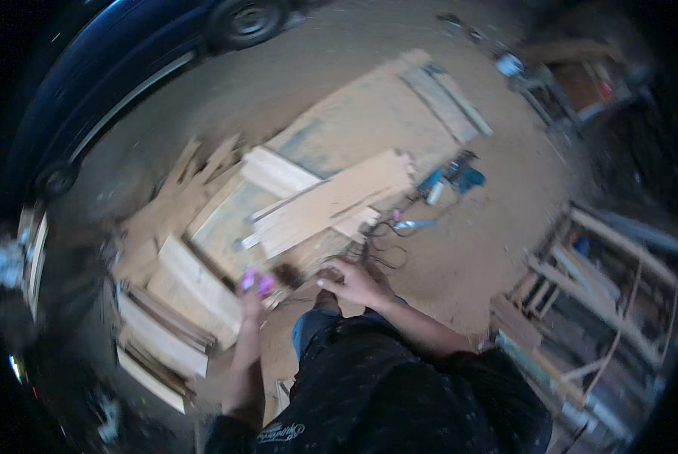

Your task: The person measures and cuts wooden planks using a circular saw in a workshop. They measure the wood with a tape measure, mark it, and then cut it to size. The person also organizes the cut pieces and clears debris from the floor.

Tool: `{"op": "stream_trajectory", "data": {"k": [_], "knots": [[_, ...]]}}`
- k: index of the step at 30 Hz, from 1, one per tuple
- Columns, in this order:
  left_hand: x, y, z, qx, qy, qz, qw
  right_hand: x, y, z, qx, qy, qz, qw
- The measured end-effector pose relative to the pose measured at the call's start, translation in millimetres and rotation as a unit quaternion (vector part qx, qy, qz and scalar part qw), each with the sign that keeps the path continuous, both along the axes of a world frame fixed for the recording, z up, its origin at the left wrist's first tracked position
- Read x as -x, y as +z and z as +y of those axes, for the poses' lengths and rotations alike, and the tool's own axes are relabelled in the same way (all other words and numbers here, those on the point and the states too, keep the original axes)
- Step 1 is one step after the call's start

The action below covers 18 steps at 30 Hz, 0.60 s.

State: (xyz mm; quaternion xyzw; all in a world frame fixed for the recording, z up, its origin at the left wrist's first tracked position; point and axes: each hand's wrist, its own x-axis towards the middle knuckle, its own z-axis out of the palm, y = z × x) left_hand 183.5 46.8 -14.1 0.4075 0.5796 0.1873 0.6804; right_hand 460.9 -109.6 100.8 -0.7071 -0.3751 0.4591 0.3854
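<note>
In my left hand (252, 303) is a small bright pink thing (257, 283), too blurred to name. A dark brown patch shows just right of it; I cannot tell whether it belongs to it. My right hand (352, 283) is near my knees, its fingers bent and apart, and nothing shows in it. Beyond both hands, several flat wooden boards (331, 198) lie stacked across a large dusty worktop (346, 113). Closer to my left hand rests another pale board (199, 281).
Power tools and cords (448, 181) lie right of the worktop. Wooden frames (604, 280) stand at the right, and more planks (161, 337) at the lower left. A dark blue car (127, 68) is parked at upper left. A cluttered stand (573, 87) stands at upper right.
</note>
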Motion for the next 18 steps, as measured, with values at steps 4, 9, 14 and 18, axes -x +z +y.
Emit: {"op": "stream_trajectory", "data": {"k": [4, 9, 14, 18], "knots": [[105.8, -27.8, 25.2, -0.141, 0.137, 0.116, 0.974, -29.9, -4.7, -38.7, 0.089, -0.019, -0.042, 0.995], [162.8, -68.9, 54.3, -0.269, -0.101, 0.48, 0.829, -74.3, -57.9, -127.1, 0.104, -0.12, -0.086, 0.983], [70.1, -10.2, 47.4, -0.451, -0.094, 0.527, 0.714, -105.0, -75.5, -211.3, 0.218, -0.225, -0.093, 0.945], [-64.6, 22.0, 38.3, -0.559, -0.163, 0.385, 0.716, -131.4, -102.2, -271.7, 0.263, -0.264, -0.118, 0.92]]}}
